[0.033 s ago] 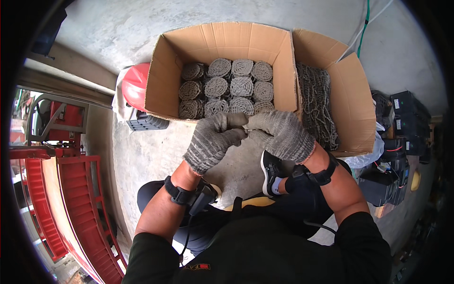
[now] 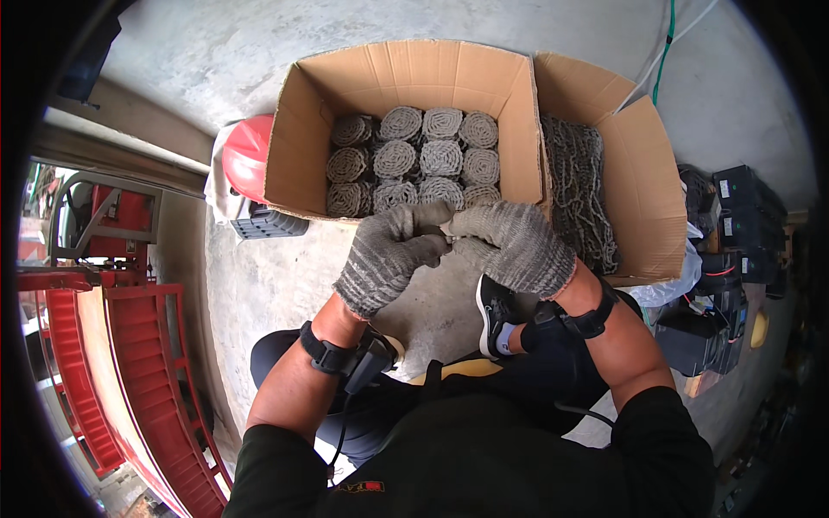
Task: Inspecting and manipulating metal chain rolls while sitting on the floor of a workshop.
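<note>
My left hand (image 2: pixel 386 256) and my right hand (image 2: pixel 518 250), both in grey knitted gloves, meet fingertip to fingertip in front of an open cardboard box (image 2: pixel 406 65). Thumb and fingers of each are pinched together. A tiny pale piece shows between the fingertips, too small to name. Inside the box, coiled grey chain-like rolls (image 2: pixel 395 160) stand on end in neat rows; my hands partly cover the nearest row. To the right, a second open cardboard box (image 2: pixel 643 186) holds a layer of dark grey chain-like lengths (image 2: pixel 577 194), laid side by side.
Left of the boxes sit a red rounded object (image 2: pixel 249 160) and a dark slotted crate (image 2: pixel 269 226). Black cases and batteries (image 2: pixel 695 337) crowd the right side. A red metal frame (image 2: pixel 151 363) stands at the left. My shoe (image 2: pixel 494 315) rests on the concrete floor below my right hand.
</note>
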{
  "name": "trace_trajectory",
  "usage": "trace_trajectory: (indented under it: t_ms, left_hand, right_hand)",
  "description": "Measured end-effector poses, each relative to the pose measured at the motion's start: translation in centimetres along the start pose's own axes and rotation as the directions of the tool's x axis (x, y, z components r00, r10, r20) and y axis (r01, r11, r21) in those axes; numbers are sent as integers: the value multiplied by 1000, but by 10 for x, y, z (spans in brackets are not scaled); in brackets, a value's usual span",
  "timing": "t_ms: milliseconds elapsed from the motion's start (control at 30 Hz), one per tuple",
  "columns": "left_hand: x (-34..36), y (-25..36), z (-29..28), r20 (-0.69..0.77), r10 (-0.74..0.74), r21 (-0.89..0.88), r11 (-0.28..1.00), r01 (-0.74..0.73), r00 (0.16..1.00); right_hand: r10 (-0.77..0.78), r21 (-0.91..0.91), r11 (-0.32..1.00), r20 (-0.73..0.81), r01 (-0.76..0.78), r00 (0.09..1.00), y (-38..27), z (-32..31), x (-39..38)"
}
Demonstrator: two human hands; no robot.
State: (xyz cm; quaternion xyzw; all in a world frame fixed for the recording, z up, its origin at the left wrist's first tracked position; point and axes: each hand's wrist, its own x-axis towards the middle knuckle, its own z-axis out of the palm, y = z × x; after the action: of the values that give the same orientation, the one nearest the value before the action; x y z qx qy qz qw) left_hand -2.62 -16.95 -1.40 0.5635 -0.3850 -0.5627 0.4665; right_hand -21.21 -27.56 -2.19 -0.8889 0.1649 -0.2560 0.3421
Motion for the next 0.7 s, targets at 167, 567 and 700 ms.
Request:
trace_trajectory:
  t_ms: [167,567,700]
  left_hand:
    - [1,-4,-1,7,35,-229,973,-32,999]
    - [-3,-14,5,12,98,-401,912,-85,995]
    - [-1,-20,4,-13,76,-321,944,-76,997]
  right_hand:
    - [34,121,992,11,-35,999,-1,-1,-2]
    - [10,187,982,15,-12,1000,-5,-5,1]
    - [-1,125,992,36,-4,999,-4,-5,-2]
